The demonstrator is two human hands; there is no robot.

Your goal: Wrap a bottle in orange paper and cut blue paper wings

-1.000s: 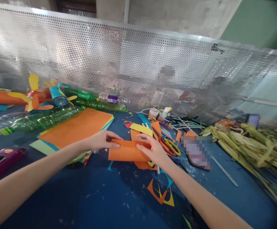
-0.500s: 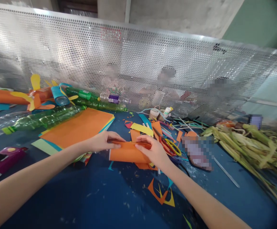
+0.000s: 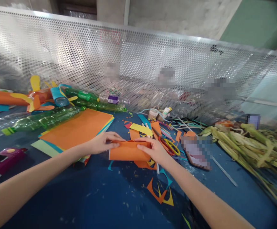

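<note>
Between my two hands is a rolled piece of orange paper (image 3: 126, 152), lying crosswise and curved like a tube. My left hand (image 3: 102, 142) pinches its left end, thumb in front and fingers along the top edge. Thumb and fingers of my right hand (image 3: 152, 148) close on the upper right part. A clear edge shows at the tube's left end; what is inside is hidden. Orange and yellow scraps (image 3: 161, 192) lie in front on the blue table (image 3: 93, 197), and scissors with yellow and red handles (image 3: 171, 147) lie just past my right hand.
A stack of coloured paper (image 3: 78, 127) lies left, with green plastic bottles (image 3: 47, 119) and paper-decorated bottles (image 3: 16, 98) behind. At the far left is a purple device (image 3: 7, 163). A phone (image 3: 197, 154) and corn husks (image 3: 243, 143) lie right. A perforated metal screen (image 3: 138, 57) stands behind.
My right fingers have shifted slightly along the top edge of the orange paper, lying flatter. My left hand keeps its hold almost unchanged. The view has shifted slightly.
</note>
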